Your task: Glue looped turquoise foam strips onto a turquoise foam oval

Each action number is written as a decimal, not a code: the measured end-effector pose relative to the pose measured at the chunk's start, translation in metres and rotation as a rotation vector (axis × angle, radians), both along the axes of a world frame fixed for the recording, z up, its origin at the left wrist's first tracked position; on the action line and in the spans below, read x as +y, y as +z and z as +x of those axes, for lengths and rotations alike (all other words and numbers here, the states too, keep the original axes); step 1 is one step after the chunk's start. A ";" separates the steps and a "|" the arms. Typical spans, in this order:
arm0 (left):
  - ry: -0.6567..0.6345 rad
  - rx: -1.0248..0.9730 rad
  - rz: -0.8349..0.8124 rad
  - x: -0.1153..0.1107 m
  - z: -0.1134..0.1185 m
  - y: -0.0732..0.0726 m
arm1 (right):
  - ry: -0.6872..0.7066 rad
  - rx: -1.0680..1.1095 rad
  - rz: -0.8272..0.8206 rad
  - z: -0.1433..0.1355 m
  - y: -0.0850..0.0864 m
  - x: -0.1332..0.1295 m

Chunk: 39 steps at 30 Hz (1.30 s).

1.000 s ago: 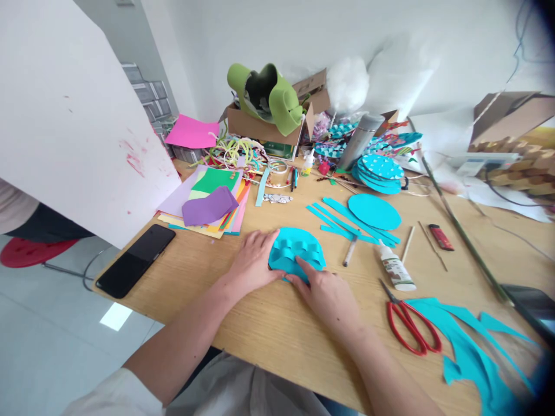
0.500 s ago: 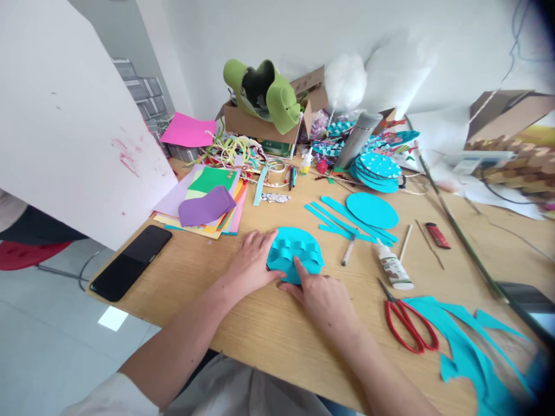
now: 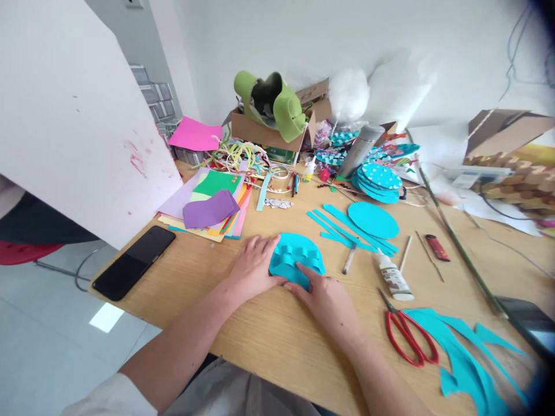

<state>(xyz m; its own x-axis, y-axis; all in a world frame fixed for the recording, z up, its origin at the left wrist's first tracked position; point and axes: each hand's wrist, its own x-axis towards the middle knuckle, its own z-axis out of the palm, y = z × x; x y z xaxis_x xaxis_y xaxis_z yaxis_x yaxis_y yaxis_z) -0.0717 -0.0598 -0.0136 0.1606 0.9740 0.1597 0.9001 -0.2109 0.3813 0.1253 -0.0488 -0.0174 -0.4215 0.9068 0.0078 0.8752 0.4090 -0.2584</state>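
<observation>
A blue paper oval (image 3: 289, 278) with short raised paper loops across it lies on the table in front of me. My left hand (image 3: 255, 263) holds its left edge between thumb and fingers. My right hand (image 3: 323, 292) has its index fingertip pressed on the oval below the loops, its thumb at the front edge and the other fingers curled. Just to the right lies a pen (image 3: 349, 258). Beyond it are blue paper strips (image 3: 332, 225) and a flat blue oval (image 3: 373, 219).
Red-handled scissors (image 3: 410, 335), blue paper scraps (image 3: 466, 352) and a glue bottle (image 3: 394, 277) lie to the right. A phone (image 3: 133, 263) and a stack of coloured paper (image 3: 212, 208) are at the left. Toward the wall stand a steel flask (image 3: 361, 151) and a cardboard box (image 3: 266, 136).
The whole view has shifted slightly, so things sit a little lower. Both hands stay on the blue oval, the right index finger still pressing near the loops.
</observation>
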 end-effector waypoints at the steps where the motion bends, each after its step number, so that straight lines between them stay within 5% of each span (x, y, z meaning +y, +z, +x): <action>1: 0.000 -0.001 0.005 0.000 0.000 -0.001 | 0.008 0.008 0.001 0.000 0.000 0.000; 20: 0.010 -0.013 0.006 0.003 -0.004 0.000 | 0.002 0.201 0.014 0.001 0.004 -0.004; 29: 0.042 0.006 0.131 0.008 -0.013 0.002 | -0.336 0.654 0.146 0.011 0.028 0.002; 34: -0.007 0.063 0.332 -0.006 0.005 0.009 | -0.418 0.742 0.106 0.018 0.028 0.008; 39: -0.094 0.146 0.306 -0.020 0.031 0.015 | -0.417 0.753 0.098 0.018 0.026 0.010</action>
